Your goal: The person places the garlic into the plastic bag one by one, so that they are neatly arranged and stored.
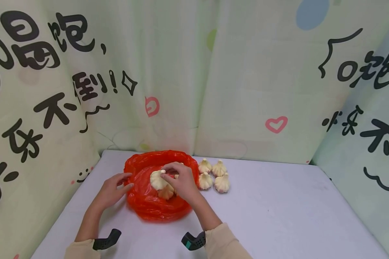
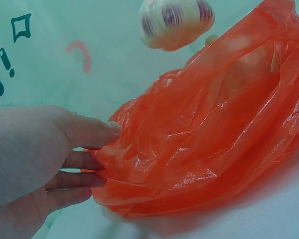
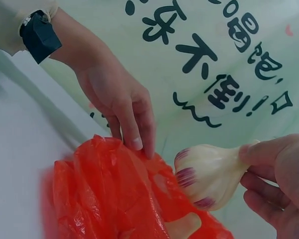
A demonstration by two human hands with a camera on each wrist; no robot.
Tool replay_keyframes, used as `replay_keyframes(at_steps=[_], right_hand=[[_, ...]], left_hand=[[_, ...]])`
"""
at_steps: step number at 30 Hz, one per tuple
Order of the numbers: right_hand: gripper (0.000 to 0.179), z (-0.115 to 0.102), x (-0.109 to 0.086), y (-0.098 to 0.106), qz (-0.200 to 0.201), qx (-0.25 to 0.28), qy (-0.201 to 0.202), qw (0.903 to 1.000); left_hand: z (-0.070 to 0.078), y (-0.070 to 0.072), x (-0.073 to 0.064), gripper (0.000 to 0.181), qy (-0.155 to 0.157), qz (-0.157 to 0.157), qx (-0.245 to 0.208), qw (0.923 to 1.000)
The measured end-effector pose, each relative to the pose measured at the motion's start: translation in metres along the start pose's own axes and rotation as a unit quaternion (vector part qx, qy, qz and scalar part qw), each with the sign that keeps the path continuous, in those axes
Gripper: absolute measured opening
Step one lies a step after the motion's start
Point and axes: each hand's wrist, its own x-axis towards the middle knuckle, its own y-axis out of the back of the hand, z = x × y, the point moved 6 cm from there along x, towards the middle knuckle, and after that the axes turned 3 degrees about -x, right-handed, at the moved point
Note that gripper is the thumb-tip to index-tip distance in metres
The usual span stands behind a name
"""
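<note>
My right hand (image 1: 183, 181) pinches a white garlic bulb (image 1: 156, 180) by its stem, above the open mouth of a red plastic bag (image 1: 142, 207). Purple streaks mark the base of this bulb in the right wrist view. At the bag's left rim, my left hand (image 1: 111, 190) holds the thin plastic between thumb and fingers, as the left wrist view shows. More garlic (image 1: 166, 193) lies inside the bag, partly hidden by my right hand and the held bulb.
Several garlic bulbs (image 1: 221, 183) sit grouped on the white table (image 1: 278, 212), just right of the bag. Behind and at both sides hang pale curtains (image 1: 240, 90) with dark lettering. Each wrist wears a dark camera strap (image 1: 107, 240).
</note>
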Motion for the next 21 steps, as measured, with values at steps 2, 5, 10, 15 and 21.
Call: replay_keyframes(at_steps=[2,5,10,15,21], right_hand=[[0.021,0.001,0.002,-0.003,-0.003,0.001,0.001,1.0],[0.021,0.002,0.004,-0.008,-0.012,0.001,-0.001,0.9999],[0.022,0.006,0.008,-0.016,-0.023,-0.002,-0.001,0.9997],[0.023,0.007,0.012,-0.019,-0.017,-0.009,0.008,0.9998],[0.023,0.011,0.015,-0.026,-0.021,-0.002,0.0,0.9998]], left_hand=[[0.0,0.0,0.0,0.051,0.002,-0.001,0.001,1.0],[0.0,0.001,0.0,0.051,0.004,-0.001,0.002,1.0],[0.0,0.002,0.0,0.051,0.004,0.001,0.002,1.0],[-0.001,0.001,0.001,0.051,0.003,0.0,0.001,1.0],[-0.001,0.002,0.001,0.052,0.008,-0.001,-0.003,1.0]])
